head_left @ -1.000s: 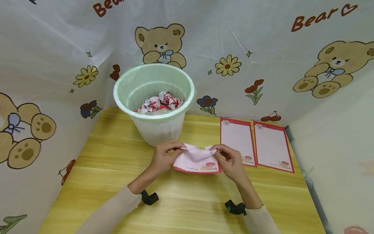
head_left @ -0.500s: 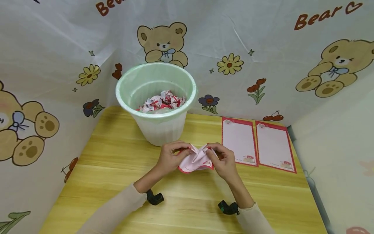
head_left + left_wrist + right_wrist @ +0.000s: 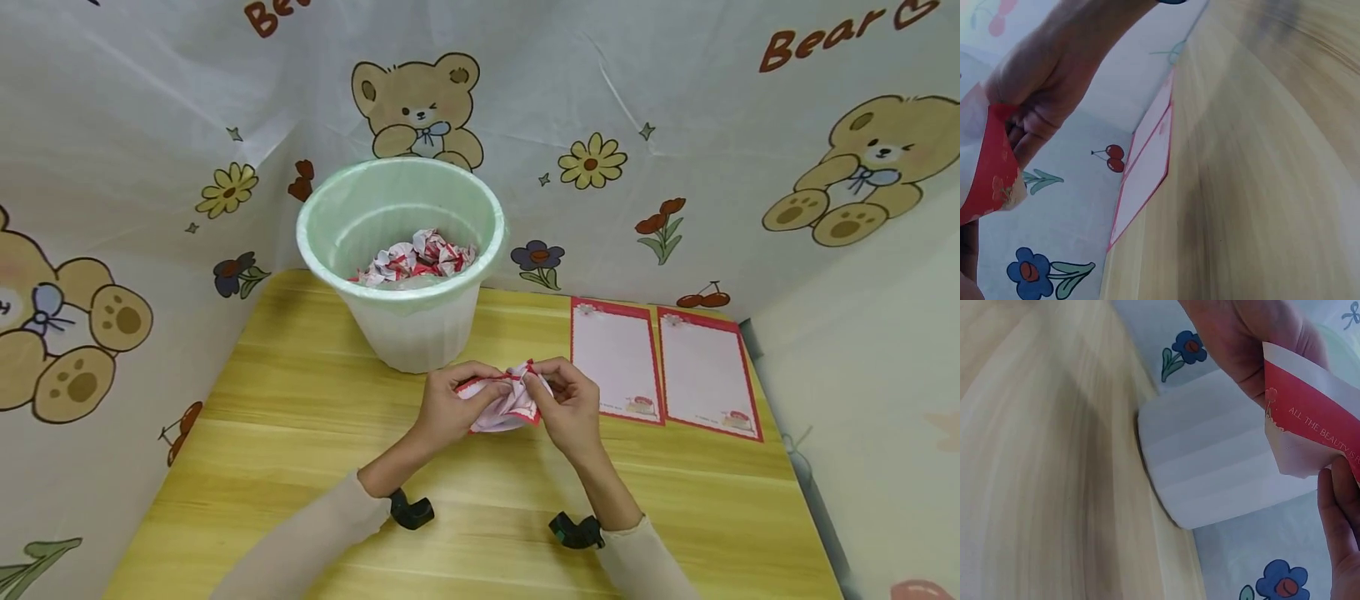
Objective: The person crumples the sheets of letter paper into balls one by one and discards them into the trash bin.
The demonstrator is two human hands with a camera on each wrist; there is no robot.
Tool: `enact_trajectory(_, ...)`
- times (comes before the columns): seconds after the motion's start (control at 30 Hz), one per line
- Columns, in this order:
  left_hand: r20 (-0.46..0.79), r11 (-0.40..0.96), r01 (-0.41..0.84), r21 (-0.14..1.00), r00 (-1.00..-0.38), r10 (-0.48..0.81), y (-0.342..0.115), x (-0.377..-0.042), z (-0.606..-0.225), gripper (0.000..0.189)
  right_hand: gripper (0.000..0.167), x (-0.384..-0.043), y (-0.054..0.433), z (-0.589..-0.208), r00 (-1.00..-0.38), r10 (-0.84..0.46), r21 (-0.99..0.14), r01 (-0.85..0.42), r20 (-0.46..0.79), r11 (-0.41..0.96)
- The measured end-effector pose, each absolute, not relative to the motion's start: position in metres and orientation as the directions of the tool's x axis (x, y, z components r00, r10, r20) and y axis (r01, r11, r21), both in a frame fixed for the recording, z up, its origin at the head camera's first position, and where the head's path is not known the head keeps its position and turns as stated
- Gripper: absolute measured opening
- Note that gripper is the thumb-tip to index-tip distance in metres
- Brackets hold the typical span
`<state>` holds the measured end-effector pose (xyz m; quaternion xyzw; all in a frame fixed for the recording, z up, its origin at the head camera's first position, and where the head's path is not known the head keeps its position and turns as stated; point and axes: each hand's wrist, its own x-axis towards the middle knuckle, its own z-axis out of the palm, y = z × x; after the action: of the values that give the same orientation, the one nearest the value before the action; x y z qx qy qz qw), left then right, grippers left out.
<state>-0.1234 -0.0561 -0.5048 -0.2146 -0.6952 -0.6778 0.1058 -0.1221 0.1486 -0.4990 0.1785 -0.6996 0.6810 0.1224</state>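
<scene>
The left hand (image 3: 448, 407) and right hand (image 3: 574, 410) both pinch, fingers curled, the crumpled pale-pink paper sheet with red borders (image 3: 517, 405), lying broadly nine-to-three between them, the round white plastic bin (image 3: 408, 333) at about its eleven o'clock, nearer the left hand.

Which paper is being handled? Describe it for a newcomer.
On the wood-grain table, find the big pale bucket. Nearer and slightly right, the left hand and right hand pinch a creased, red-edged paper. Only this one is held: two flat sheets lie farther right, crumpled papers sit inside the bucket.
</scene>
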Motion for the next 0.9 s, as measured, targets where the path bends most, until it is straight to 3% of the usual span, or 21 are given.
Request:
enact_trajectory(0.17, 0.418, -0.025, 0.419, 0.907, -0.896, 0.149, -0.057, -0.124, -0.504, 0.010, 0.015, -0.120, 0.149, -0.496, -0.902, -0.089, -0.905, -0.425, 0.422, 0.019)
enact_trajectory(0.43, 0.371, -0.099, 0.363, 0.926, -0.925, 0.081, -0.064, -0.128, -0.502, 0.012, 0.048, -0.117, 0.158, -0.497, -0.842, -0.309, -0.897, -0.424, 0.442, -0.127)
enact_trajectory(0.63, 0.410, -0.105, 0.402, 0.909, -0.909, 0.069, -0.070, -0.130, -0.496, 0.010, 0.040, -0.118, 0.158, -0.499, -0.815, -0.354, -0.889, -0.417, 0.458, -0.189)
enact_trajectory(0.9, 0.451, -0.124, 0.436, 0.892, -0.880, 0.150, -0.069, -0.128, -0.501, 0.008, 0.045, -0.120, 0.149, -0.498, -0.889, -0.265, -0.928, -0.360, 0.372, -0.096)
